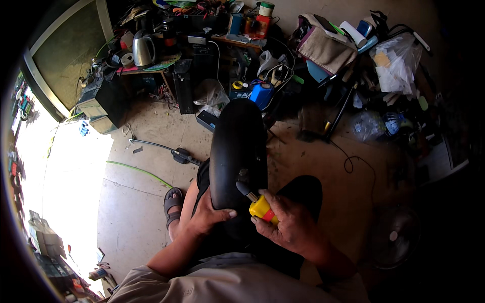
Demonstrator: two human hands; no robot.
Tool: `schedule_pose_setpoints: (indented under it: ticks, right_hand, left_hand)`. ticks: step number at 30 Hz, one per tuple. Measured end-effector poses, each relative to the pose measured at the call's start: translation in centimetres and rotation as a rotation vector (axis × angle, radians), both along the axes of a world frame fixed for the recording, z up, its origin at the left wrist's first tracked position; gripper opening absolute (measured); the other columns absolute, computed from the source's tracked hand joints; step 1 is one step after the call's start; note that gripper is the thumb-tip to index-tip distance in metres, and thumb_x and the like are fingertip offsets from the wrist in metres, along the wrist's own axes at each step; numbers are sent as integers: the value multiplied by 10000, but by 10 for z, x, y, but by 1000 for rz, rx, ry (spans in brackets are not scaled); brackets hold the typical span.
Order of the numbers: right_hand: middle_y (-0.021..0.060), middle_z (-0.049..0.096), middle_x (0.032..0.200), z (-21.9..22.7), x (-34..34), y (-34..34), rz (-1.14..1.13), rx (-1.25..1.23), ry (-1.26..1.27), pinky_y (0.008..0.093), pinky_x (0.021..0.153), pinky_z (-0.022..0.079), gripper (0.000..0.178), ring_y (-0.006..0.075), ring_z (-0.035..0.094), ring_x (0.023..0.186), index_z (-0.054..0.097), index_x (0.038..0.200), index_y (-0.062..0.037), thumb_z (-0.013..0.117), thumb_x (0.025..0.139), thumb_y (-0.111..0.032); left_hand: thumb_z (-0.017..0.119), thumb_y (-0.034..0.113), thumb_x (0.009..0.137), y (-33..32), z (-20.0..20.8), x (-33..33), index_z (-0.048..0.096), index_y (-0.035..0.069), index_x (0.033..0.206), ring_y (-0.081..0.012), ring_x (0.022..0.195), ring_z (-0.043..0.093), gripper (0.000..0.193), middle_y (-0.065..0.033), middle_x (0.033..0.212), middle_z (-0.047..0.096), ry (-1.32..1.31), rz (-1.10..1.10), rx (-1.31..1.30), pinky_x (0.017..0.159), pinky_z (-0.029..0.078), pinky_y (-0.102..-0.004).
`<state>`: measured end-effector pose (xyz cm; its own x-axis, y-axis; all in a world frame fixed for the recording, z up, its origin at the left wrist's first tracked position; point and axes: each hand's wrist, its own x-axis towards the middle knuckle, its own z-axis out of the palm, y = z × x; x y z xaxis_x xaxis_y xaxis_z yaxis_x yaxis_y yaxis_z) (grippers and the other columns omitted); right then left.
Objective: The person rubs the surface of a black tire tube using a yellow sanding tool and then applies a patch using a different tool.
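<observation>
Two hands are at work on one black tyre (235,144), which stands between the person's knees, its tread running toward 12 o'clock. At the tyre's 7 o'clock, the left hand (204,216) clasps its near edge, thumb over the tread, the grip's other fingers largely hidden. At 5 o'clock, the right hand's (293,222) grip pinches a yellow tool (259,208) between thumb and fingers; its dark tip points to 11 o'clock, just beside a scuffed patch (243,174), and whether it touches the rubber cannot be told. Good handling here would likely mean bracing the tyre with knees and left hand, pressing lightly and evenly, and keeping the left thumb clear of the tip. Among containers, a steel kettle (143,49) stands at 11 o'clock and a red canister (261,25) with a green lid at 12, contents of both hidden. Toward 2 o'clock, a clear bag (404,53) holds white and tan papery pieces; a crumpled clear bag (367,125) below it shows nothing readable inside.
</observation>
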<state>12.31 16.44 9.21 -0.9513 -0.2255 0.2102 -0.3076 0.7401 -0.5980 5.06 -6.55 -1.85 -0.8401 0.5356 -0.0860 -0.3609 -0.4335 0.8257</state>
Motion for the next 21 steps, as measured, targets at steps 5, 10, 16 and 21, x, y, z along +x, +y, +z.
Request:
schedule_pose_setpoints:
  ticks: [5,10,16,21]
  right_hand:
    - [247,761,1089,7,-2,-1,-9,35,-21,457,788,635,638,404,774,899,600,1456,67,827,989,-305]
    - [246,761,1091,10,-5,1,-43,73,-30,457,802,635,649,405,774,921,600,1454,71,831,978,-305]
    - [251,758,1082,12,-8,2,-58,102,-34,474,791,632,654,415,771,924,587,1455,74,818,989,-322]
    - [257,754,1084,16,-6,-2,-14,105,-43,479,774,629,655,415,768,908,577,1461,64,817,994,-328]
  left_hand:
    - [945,123,771,1,5,-2,430,-28,1623,-242,1427,584,1006,-126,1510,635,5,-5,-2,1255,411,-385]
    - [946,131,774,-1,-9,-1,426,-27,1625,-240,1422,586,1009,-126,1505,635,-17,-33,-4,1249,416,-386]
    - [943,137,782,0,-7,-2,416,-30,1629,-242,1425,585,1011,-131,1513,630,-21,-39,10,1250,416,-390]
    - [938,131,788,-1,-1,-2,417,-33,1627,-243,1426,584,1002,-134,1514,630,2,-26,-12,1246,421,-391]
